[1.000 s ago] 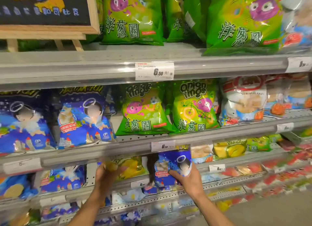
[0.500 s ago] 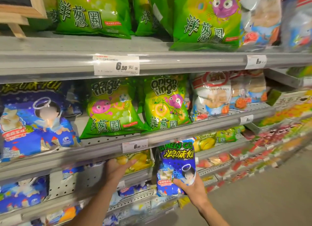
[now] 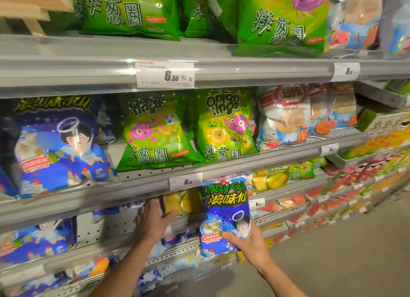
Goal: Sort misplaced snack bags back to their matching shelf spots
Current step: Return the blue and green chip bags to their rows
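Gripping a blue bag [image 3: 224, 214] by its lower right corner with the right hand [image 3: 248, 243], thumb across the front, fingers curled behind, bag upright at 5 o'clock just off the shelf [image 3: 88, 199] edge, below a price tag [image 3: 186, 181]. Reaching under that shelf with the left hand [image 3: 153, 221] at 6 o'clock, fingers straight and spread, thumb touching a yellow bag [image 3: 182, 201], holding nothing. Sitting one shelf up: matching blue bags [image 3: 57, 146] at 9 o'clock, green bags [image 3: 155, 132] at centre.
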`<state>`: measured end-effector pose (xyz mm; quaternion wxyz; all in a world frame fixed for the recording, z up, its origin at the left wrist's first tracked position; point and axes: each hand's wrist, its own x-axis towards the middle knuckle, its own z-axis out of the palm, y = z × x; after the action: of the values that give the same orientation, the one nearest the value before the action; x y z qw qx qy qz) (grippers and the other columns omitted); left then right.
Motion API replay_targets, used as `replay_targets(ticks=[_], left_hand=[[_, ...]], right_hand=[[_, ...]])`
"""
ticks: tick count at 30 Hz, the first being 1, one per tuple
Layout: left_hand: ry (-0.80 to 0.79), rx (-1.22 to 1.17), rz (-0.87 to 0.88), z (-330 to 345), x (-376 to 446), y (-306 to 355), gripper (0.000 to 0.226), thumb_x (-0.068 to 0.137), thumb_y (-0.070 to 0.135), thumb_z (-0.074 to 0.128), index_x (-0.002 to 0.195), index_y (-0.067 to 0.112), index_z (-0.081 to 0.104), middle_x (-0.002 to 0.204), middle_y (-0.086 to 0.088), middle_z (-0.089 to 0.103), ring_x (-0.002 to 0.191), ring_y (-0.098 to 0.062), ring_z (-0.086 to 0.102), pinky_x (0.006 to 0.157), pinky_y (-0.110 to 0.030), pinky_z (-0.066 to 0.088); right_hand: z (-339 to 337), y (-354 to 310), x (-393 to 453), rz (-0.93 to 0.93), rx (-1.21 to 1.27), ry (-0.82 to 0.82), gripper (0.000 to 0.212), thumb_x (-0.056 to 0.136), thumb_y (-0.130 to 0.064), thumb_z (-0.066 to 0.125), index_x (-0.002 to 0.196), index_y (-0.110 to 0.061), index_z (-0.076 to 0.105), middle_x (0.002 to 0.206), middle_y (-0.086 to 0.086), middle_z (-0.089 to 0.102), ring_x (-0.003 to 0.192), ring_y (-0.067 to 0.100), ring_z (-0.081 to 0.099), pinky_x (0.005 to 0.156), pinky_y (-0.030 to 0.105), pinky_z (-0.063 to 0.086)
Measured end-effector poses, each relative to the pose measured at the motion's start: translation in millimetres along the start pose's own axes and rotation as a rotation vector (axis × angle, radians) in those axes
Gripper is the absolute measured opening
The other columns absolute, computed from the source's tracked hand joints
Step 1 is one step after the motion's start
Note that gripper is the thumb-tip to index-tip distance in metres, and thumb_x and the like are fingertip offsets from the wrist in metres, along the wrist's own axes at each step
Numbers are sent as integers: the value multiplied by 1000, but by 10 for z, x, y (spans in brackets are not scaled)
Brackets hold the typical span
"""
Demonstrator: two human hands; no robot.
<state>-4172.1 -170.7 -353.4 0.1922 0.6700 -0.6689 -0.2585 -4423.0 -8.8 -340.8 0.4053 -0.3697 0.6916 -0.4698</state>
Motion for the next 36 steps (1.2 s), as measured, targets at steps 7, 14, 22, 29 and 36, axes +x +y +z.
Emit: replay_targets(ticks=[7, 14, 22, 29, 36], left_hand=[[232, 352, 134, -522, -534, -1128, 29, 73, 9, 81, 99, 4, 70, 94, -17, 64, 89, -38, 61, 83, -50, 51], [45, 449, 160, -849, -682, -1555, 72, 27, -4, 91, 97, 1, 76, 95, -17, 69, 95, -34, 55, 74, -42, 60], [1, 596, 57, -881, -689, -1466, 69, 95, 24, 44, 157, 12, 14, 159, -4, 19, 147, -22, 17, 123, -30, 10], [54, 571, 123, -854, -730, -1529, 60, 96, 37, 40, 150, 17, 24, 150, -3, 27, 141, -24, 23, 121, -35, 15], [57, 486, 165, -942, -788, -1505, 57, 97, 34, 47, 148, 17, 27, 142, 0, 29, 136, -20, 25, 118, -31, 21]], right_hand=[[929, -176, -204, -21, -43, -108, 63, 65, -29, 97, 120, -22, 65, 111, -6, 76, 107, 13, 71, 95, 32, 55], [2009, -501, -28, -66, -55, -198, 78, 66, -25, 96, 134, -14, 59, 131, 7, 66, 122, 27, 64, 101, 51, 53], [2614, -748, 305, -229, 66, -147, 88, 60, -58, 93, 133, -22, 58, 127, -7, 69, 122, 14, 64, 106, 48, 50], [2773, -627, 357, -240, 15, -144, 93, 53, -69, 89, 130, -29, 56, 118, -23, 69, 114, -6, 62, 98, 16, 48], [2850, -692, 313, -156, -134, -228, 94, 58, -53, 94, 134, -21, 49, 125, -5, 68, 119, 17, 63, 101, 40, 53]])
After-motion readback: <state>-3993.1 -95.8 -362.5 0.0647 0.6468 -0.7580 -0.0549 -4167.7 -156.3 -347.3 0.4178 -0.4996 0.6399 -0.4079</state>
